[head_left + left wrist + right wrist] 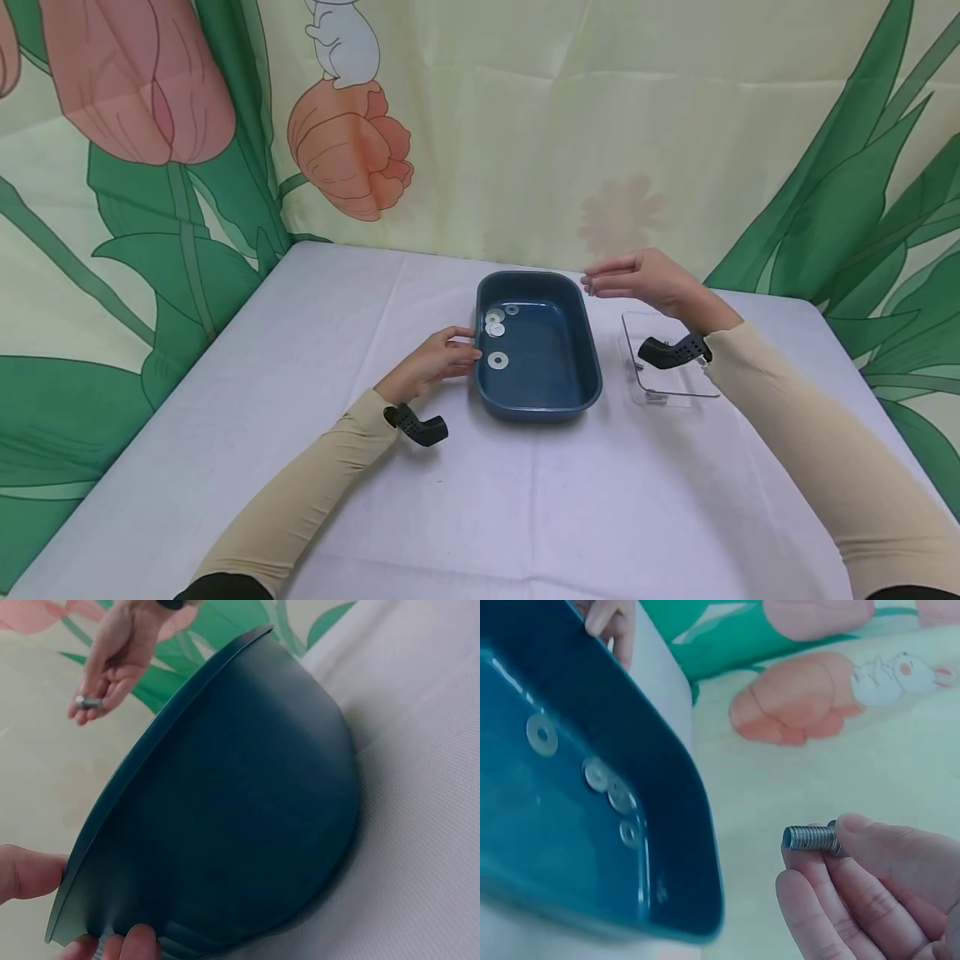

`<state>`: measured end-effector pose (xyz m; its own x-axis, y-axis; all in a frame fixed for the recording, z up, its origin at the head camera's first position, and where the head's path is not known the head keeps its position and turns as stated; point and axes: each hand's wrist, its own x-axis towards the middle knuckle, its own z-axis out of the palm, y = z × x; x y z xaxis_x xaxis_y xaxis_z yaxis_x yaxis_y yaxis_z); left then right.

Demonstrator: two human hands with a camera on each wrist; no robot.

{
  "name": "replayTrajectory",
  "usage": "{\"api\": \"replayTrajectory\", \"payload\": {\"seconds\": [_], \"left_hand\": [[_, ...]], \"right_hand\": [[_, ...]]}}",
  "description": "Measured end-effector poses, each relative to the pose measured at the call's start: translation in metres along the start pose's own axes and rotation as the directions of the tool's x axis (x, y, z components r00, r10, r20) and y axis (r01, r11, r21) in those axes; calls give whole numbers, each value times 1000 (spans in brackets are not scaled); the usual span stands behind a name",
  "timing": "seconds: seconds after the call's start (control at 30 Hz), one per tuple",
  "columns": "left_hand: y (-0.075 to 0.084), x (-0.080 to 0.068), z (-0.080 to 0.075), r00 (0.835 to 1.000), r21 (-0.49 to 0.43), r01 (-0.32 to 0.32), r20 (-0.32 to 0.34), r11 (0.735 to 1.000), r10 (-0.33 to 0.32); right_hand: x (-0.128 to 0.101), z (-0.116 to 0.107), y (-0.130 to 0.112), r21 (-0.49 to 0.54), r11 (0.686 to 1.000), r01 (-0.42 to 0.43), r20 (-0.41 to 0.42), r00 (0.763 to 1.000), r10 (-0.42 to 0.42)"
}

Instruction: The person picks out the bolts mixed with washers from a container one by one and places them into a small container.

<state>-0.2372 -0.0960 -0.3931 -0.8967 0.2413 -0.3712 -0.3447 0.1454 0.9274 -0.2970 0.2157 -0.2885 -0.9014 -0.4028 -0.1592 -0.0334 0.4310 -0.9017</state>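
Note:
My left hand (433,362) grips the left rim of a dark blue tray (546,358), thumb at the edge and fingers against the outer wall. Several flat metal washers (497,360) lie inside along that side; a few of them overlap. Just beyond the tray's far right corner, my right hand (651,282) is raised, pinching a threaded metal bolt (808,838) between thumb and fingers. The bolt's threaded end points toward the tray in the right wrist view, while the thumb partly covers its other end.
To the right of the tray, a clear plastic container (678,394) with small metal pieces sits partly under the right wrist. A white cloth (450,508) covers the table. Behind it hangs a flowered curtain (495,125).

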Motion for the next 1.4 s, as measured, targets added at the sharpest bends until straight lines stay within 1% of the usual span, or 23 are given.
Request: {"api": "replayTrajectory", "payload": {"seconds": [0.07,0.23,0.33,0.43,0.53,0.73,0.87,1.03,1.13,1.3,1.4], "left_hand": [[-1,0,0,1000,3,-4,4,1000,4],[-2,1,-1,1000,-13,-16,18,1000,16],[-2,0,-1,1000,-19,-15,17,1000,16],[-1,-1,0,1000,-14,-11,11,1000,11],[-2,-1,0,1000,-18,-15,12,1000,15],[-3,0,-1,999,-22,-42,21,999,43],[-4,-1,-1,998,-20,-58,30,998,59],[-4,-2,-2,998,-22,-50,28,999,50],[-4,-2,-2,998,-22,-56,32,998,57],[-4,-2,-2,998,-24,-53,32,998,53],[-3,-2,-2,999,-22,-44,27,999,45]], "right_hand": [[-6,-7,2,2,1000,-19,-16,1000,19],[-21,-24,7,80,996,-44,-20,999,46],[-29,-34,13,126,991,-44,-23,999,47],[-35,-44,19,107,993,-40,-40,998,45],[-41,-53,25,60,997,-43,-61,997,47],[-54,-66,35,-7,997,-78,-87,993,77],[-62,-73,42,-30,996,-88,-92,992,85],[-68,-80,52,-65,990,-122,-103,988,115],[-72,-82,57,-87,987,-134,-104,987,125],[-76,-81,60,-57,988,-142,-95,986,136],[-77,-78,61,-27,991,-132,-74,989,130]]}}
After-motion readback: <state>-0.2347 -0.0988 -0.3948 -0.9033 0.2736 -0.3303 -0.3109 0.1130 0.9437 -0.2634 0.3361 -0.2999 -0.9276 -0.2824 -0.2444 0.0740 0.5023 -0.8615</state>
